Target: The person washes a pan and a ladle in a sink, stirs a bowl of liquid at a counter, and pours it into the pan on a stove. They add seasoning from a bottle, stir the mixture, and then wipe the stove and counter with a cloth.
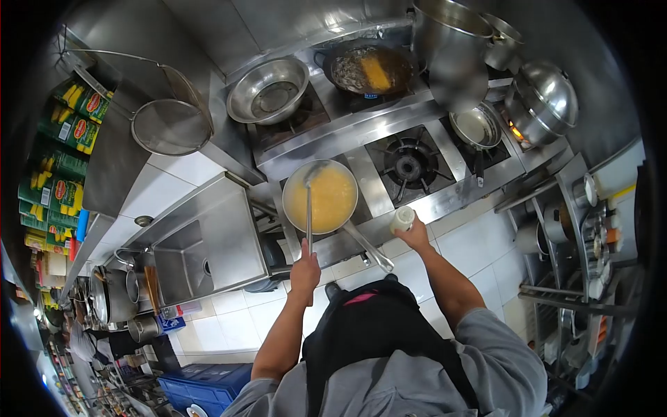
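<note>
1. The pan [288, 199] sits level on the stove, its handle [371, 250] pointing between 4 and 5 o'clock. Yellow food [333, 201] spreads over most of its base.
2. From the pan's centre, the left hand [303, 278] is just past 6 o'clock, fingers wrapped round the ladle [308, 208]. The ladle's head lies in the food towards 12 o'clock.
3. The right hand [415, 235], between 3 and 4 o'clock, has its fingers closed round a small pale container [402, 219], held apart from the pan. Its contents can't be made out.
4. The work looks partway along: the food is in the pan with the ladle in it, and none is seen dished out. Whether it is cooked through, or how much is left to do, I can't tell.
5. Towards 12 to 1 o'clock, a wok [406, 75] holds an orange-yellow piece [376, 72] in liquid; a bare burner [406, 163] is near 2 o'clock.
</note>
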Motion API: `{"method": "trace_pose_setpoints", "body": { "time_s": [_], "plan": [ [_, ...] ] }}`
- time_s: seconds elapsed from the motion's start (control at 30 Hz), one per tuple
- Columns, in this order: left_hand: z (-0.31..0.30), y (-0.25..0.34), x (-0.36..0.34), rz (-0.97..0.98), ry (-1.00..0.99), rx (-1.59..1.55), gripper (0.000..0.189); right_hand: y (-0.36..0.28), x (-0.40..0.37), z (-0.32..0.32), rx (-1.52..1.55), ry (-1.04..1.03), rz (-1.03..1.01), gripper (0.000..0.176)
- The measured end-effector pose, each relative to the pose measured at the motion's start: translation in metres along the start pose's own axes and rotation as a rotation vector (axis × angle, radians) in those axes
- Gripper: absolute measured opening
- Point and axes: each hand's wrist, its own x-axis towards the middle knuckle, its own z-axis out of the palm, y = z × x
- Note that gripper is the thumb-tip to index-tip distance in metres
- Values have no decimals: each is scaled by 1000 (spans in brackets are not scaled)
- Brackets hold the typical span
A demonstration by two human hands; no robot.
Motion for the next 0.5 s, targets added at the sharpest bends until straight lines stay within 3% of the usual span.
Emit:
{"method": "trace_pose_setpoints", "body": {
  "time_s": [0.13,0.2,0.4,0.5],
  "plan": [
    [-13,-8,-16,138,-25,135,61,-11,-12,-2,127,27,-27,63],
    [-20,-16,-30,213,-71,248,68,-18,-20,-9,347,-13,98,65],
    [-20,-90,-56,212,-2,310,70,-29,-38,-33,545,46,79,63],
    [-51,-109,-58,179,54,293,66,-52,-47,-47,548,67,72,62]
  ]
}}
